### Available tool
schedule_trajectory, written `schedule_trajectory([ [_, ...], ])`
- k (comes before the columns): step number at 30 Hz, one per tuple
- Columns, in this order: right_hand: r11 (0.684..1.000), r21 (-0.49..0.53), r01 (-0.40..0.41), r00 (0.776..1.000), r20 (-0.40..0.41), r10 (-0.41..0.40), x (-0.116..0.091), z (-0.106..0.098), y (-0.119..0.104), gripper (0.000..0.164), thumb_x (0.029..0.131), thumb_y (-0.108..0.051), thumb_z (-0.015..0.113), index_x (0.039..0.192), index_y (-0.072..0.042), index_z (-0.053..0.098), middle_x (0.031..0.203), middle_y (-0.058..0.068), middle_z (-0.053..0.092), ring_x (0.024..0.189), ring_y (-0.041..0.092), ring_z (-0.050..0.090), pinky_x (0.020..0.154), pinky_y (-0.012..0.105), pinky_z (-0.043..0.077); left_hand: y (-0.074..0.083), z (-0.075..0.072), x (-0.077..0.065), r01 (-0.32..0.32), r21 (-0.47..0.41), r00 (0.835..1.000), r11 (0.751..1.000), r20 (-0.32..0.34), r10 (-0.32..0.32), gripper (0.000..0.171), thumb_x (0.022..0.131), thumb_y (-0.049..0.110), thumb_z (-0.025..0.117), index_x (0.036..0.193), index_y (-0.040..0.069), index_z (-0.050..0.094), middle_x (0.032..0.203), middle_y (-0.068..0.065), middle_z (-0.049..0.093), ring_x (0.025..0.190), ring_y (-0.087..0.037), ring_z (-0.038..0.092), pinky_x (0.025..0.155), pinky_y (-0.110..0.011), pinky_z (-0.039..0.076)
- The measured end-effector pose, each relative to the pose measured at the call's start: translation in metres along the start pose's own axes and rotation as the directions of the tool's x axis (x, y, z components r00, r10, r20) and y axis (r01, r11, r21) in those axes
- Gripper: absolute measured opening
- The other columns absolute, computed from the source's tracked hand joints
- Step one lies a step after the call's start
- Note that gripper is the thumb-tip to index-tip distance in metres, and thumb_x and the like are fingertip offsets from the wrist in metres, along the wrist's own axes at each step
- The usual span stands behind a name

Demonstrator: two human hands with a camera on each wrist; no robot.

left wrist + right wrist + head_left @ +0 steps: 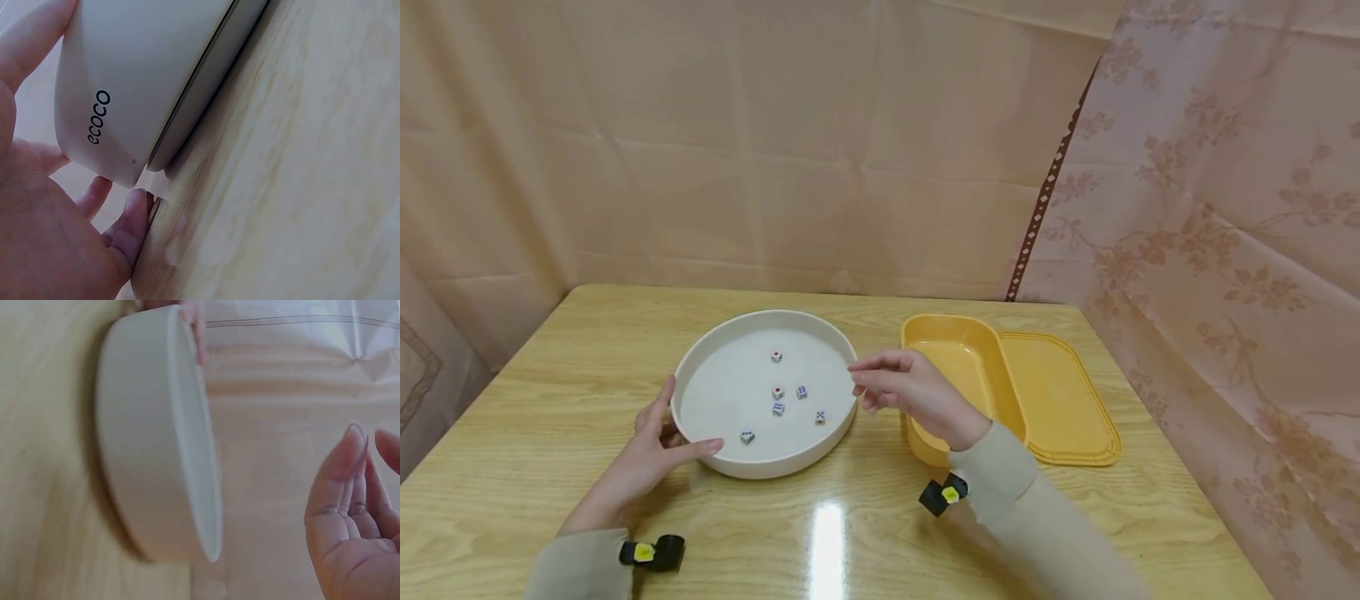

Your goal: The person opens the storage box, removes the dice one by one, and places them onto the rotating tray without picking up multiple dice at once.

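Observation:
A round white tray point(741, 333) stands on the table, several small white dice point(778, 392) scattered on its floor. My left hand point(651, 446) holds the tray at its near left side, the thumb over the rim and fingers against the outer wall. In the left wrist view, those fingers point(94, 197) touch the wall low down, close to the printed word "ecoco". My right hand point(910, 387) hovers by the tray's right rim with fingers loosely bent. Nothing shows between its thumb and fingers point(344, 456) in the right wrist view.
A yellow rectangular box point(1015, 392) stands right of the tray, partly behind my right hand and forearm. Its flat yellow lid point(1063, 400) lies beside it on the wooden table point(737, 533). Beige curtain point(775, 167) hangs behind the table, and a flowered one point(1225, 250) at the right.

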State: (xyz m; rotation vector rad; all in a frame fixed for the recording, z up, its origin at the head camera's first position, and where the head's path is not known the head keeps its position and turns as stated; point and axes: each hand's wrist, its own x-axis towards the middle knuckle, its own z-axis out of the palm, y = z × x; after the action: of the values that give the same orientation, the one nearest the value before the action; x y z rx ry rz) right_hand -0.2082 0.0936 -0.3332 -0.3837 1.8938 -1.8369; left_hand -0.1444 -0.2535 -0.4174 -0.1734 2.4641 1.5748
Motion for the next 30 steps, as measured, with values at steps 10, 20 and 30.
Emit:
schedule_trajectory([
  [10, 0.994, -0.100, -0.036, 0.994, -0.103, 0.026, -0.021, -0.030, 0.020, 0.030, 0.095, -0.017, 0.066, 0.116, 0.006, 0.065, 0.090, 0.003, 0.068, 0.074, 0.014, 0.062, 0.071, 0.024, 0.056, -0.001, -0.001, 0.000, -0.007, -0.009, 1.000, 1.000, 0.002, 0.007, 0.124, 0.087, 0.035, 0.077, 0.152, 0.024, -0.027, 0.155, -0.033, -0.016, 0.139, -0.050, 0.028, 0.115, -0.065, 0.021],
  [20, 0.971, -0.209, -0.114, 0.989, -0.117, 0.091, -0.034, -0.061, 0.038, 0.033, 0.094, -0.016, 0.066, 0.113, 0.011, 0.063, 0.084, 0.003, 0.066, 0.069, 0.013, 0.061, 0.069, 0.024, 0.056, -0.003, -0.001, 0.000, -0.019, 0.002, 1.000, 1.000, 0.006, 0.019, 0.125, 0.086, 0.035, 0.078, 0.152, 0.024, -0.028, 0.155, -0.034, -0.019, 0.140, -0.055, 0.025, 0.115, -0.064, 0.020],
  [30, 0.931, -0.311, -0.191, 0.980, -0.109, 0.165, -0.039, -0.081, 0.050, 0.032, 0.095, -0.016, 0.066, 0.114, 0.009, 0.065, 0.089, 0.005, 0.069, 0.071, 0.013, 0.063, 0.070, 0.025, 0.057, -0.002, -0.001, 0.000, -0.016, 0.000, 1.000, 1.000, 0.010, 0.016, 0.125, 0.086, 0.035, 0.078, 0.152, 0.025, -0.028, 0.155, -0.034, -0.018, 0.140, -0.055, 0.025, 0.115, -0.064, 0.021],
])
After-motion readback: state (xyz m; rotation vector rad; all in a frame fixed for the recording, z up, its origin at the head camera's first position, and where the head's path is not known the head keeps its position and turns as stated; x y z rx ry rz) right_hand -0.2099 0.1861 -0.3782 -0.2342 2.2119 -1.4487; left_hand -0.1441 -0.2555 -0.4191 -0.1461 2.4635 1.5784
